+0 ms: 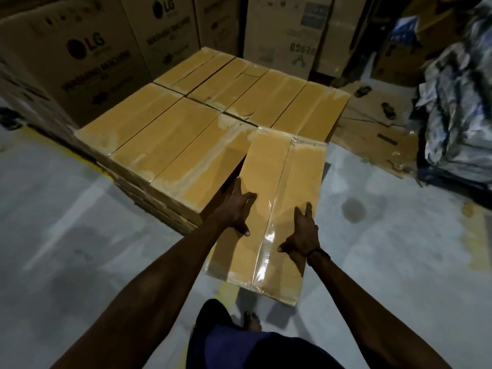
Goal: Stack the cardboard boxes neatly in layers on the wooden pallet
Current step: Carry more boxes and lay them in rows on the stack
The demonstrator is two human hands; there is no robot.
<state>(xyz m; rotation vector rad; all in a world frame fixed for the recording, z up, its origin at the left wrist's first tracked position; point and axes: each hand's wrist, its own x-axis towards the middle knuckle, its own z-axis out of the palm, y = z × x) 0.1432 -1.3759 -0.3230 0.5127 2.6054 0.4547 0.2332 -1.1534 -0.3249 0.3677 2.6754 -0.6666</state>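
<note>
Both hands, left hand (235,209) and right hand (303,233), lie flat, fingers spread, on a long box (269,187) at the stack (165,145) lower-right edge; its underside is hidden, perhaps unsupported.

The pallet is hidden under the stack (170,145) of boxes. The lower print on the LG cartons (80,57) is too blurred to read, and the frame's top edge cuts them off. The wrapped bundle (458,107) at right is smeared and runs past the edge.
</note>
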